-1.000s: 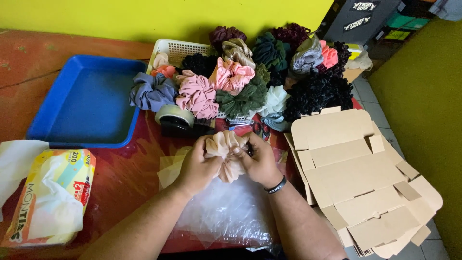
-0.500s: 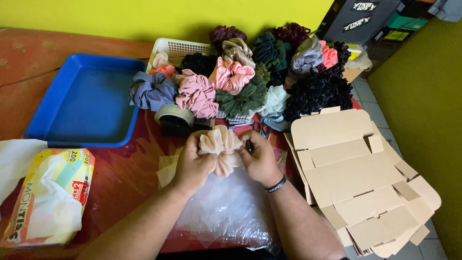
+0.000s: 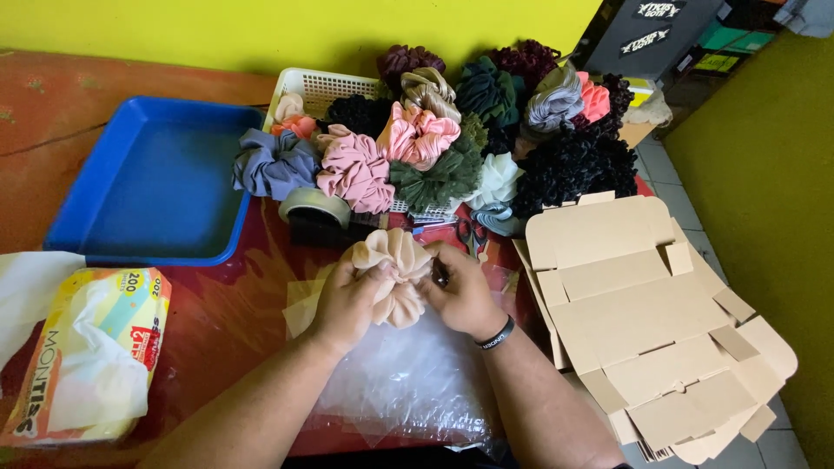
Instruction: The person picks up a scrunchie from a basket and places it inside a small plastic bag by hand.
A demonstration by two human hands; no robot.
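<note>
We see a soft, matt beige cloth scrunchie [image 3: 395,276], a glossy crinkled clear plastic bag [image 3: 408,382], matt brown cardboard box [image 3: 647,317], a smooth blue plastic tray [image 3: 148,187], and a shiny red tabletop [image 3: 234,321].

A bright yellow wall [image 3: 217,26] runs along twelve o'clock behind a worn red-orange table [image 3: 52,113]. At three o'clock stands an olive-green wall [image 3: 764,156], with pale floor tiles [image 3: 673,195] beside it. Dark shelving [image 3: 660,35] fills the one o'clock corner.
</note>
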